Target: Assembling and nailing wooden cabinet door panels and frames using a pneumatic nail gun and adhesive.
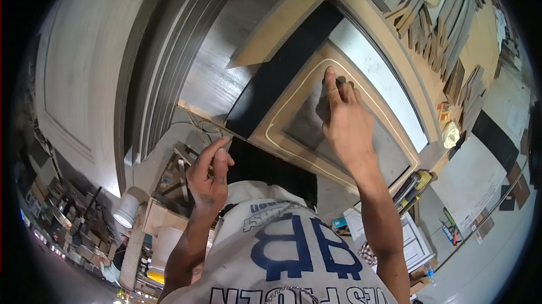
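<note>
While the worktable [206, 84] takes up most of the middle, there's a big grey panel [84, 72] standing off past its left side. On the tabletop a wide tan border [282, 19] makes a corner, running along the far side and down the right. Inside that sits the brown board [288, 109], up by the table's near edge, with a grey patch in its middle. A black strip [282, 72] runs along the board's left edge, and a shiny white sheet [378, 64] shows past its right one. The right hand [350, 123] is over the board, forefinger stuck out to the far corner, the others curled under; can't tell if they're holding anything. The left hand [209, 177] hangs just off the near left corner, fingers loosely bent, thumb close to forefinger, can't tell if they touch. Smallest thing: a thin pale line [269, 128] looping around the board's border, right at that forefinger's tip.
</note>
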A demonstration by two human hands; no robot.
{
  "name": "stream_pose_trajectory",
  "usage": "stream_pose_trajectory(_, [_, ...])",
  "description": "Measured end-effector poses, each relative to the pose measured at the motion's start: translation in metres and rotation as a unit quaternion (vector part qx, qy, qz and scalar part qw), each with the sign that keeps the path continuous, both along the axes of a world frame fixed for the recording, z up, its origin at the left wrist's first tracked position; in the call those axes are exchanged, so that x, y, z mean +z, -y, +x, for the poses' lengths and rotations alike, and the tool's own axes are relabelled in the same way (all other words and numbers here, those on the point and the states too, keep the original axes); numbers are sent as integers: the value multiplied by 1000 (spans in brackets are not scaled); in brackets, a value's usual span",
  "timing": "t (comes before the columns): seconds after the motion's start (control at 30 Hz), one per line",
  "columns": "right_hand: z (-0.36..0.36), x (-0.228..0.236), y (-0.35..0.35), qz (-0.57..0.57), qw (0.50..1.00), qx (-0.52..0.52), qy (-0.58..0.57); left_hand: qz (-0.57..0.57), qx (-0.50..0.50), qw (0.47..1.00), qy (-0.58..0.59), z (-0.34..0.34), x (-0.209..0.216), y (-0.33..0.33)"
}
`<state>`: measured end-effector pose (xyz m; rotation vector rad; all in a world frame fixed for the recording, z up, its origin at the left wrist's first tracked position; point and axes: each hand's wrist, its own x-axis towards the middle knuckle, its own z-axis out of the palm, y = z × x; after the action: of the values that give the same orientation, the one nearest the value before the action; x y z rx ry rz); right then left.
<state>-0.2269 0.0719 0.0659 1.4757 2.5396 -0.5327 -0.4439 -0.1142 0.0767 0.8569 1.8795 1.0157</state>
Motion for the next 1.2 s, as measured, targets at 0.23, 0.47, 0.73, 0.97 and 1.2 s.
stream_pose_trajectory(0.23, [14,-5,18,23,998,51,-20,32,17,999,2,27,16,5])
stream_pose_trajectory(0.47, [24,2,73,21,976,193,-100,51,98,994,-17,54,24,33])
stream_pose_trajectory(0.73, [16,-10,76,-10,979,182,-97,42,189,980,-37,59,30,51])
stream_pose_trajectory(0.97, [102,-10,86,35,955,9,-294,69,117,988,-69,68,40,42])
stream_pose_trajectory(1.2, [287,8,156,9,889,-453,-65,31,79,996,39,127,12,66])
